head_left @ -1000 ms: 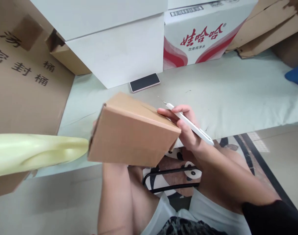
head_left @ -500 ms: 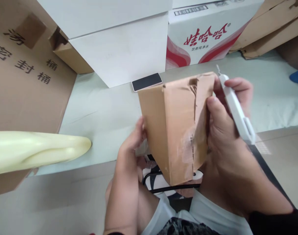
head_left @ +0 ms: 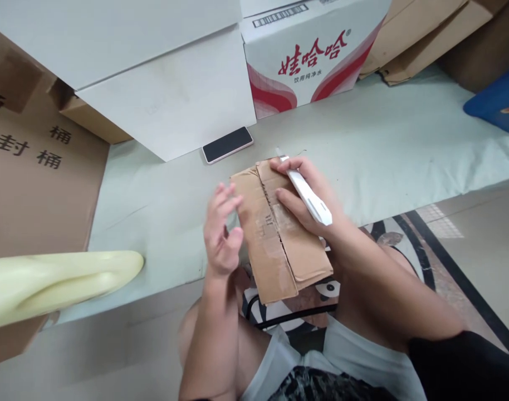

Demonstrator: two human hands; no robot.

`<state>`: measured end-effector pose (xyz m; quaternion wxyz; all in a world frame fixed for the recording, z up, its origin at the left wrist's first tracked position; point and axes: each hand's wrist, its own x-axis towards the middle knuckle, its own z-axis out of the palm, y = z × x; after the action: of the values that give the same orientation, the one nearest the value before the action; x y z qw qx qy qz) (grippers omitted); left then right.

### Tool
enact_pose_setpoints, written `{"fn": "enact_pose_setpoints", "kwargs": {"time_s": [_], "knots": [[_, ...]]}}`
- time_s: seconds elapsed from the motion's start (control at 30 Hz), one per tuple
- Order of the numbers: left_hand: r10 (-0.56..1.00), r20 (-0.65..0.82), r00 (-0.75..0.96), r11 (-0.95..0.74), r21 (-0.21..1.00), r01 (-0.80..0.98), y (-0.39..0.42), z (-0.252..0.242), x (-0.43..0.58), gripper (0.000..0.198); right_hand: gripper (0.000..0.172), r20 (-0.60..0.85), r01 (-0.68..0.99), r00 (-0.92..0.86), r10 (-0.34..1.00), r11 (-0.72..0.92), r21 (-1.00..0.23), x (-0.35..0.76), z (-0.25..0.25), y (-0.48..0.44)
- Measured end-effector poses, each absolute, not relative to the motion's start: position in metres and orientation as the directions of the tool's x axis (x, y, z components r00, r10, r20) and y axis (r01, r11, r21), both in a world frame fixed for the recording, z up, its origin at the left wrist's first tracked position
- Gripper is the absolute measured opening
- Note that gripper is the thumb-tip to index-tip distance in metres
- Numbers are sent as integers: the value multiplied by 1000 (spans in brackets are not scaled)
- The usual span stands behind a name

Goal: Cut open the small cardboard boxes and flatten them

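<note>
A brown cardboard box (head_left: 271, 234) rests tilted at the front edge of the covered surface, over my lap. Its upper face shows a split seam, with creased tape across the middle. My right hand (head_left: 324, 189) grips a white utility knife (head_left: 305, 195), its tip pointing up and to the left. Fingers of that same hand also press on the box's right side. Beside the box's left edge, my left hand (head_left: 221, 234) is open with spread, slightly blurred fingers; nothing is in it.
A phone (head_left: 228, 145) lies beyond the box, before white cartons (head_left: 166, 100) and a red-and-white carton (head_left: 313, 67). On the left are a pale yellow curved object (head_left: 66, 278) and a large printed cardboard box (head_left: 41, 184). A blue object (head_left: 497, 103) sits far right.
The box has been lowered and turned, so its taped seam faces up more. My left hand has let go of it and opened. The right hand moved left, still holding the utility knife.
</note>
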<state>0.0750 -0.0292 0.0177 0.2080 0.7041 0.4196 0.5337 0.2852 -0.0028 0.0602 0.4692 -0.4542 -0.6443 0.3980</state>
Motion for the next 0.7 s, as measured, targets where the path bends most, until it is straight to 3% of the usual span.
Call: {"fn": "enact_pose_setpoints", "kwargs": {"time_s": [0.07, 0.23, 0.37, 0.47, 0.7], "knots": [[777, 600, 192, -620, 675, 399, -32, 18, 82, 39, 22, 262, 204, -88, 961, 274, -940, 284, 64, -6], [775, 610, 166, -613, 662, 430, -38, 11, 92, 38, 16, 323, 63, 169, 931, 317, -946, 285, 85, -23], [784, 606, 136, -596, 673, 438, -43, 11, 94, 36, 34, 237, -74, -3, 971, 237, -969, 285, 94, -36], [797, 593, 113, -577, 694, 431, -45, 12, 95, 35, 35, 175, 8, -168, 970, 179, -984, 284, 89, -40], [811, 567, 144, -562, 686, 462, -47, 14, 97, 43, 15, 238, 398, -130, 962, 271, -877, 288, 89, -54]]}}
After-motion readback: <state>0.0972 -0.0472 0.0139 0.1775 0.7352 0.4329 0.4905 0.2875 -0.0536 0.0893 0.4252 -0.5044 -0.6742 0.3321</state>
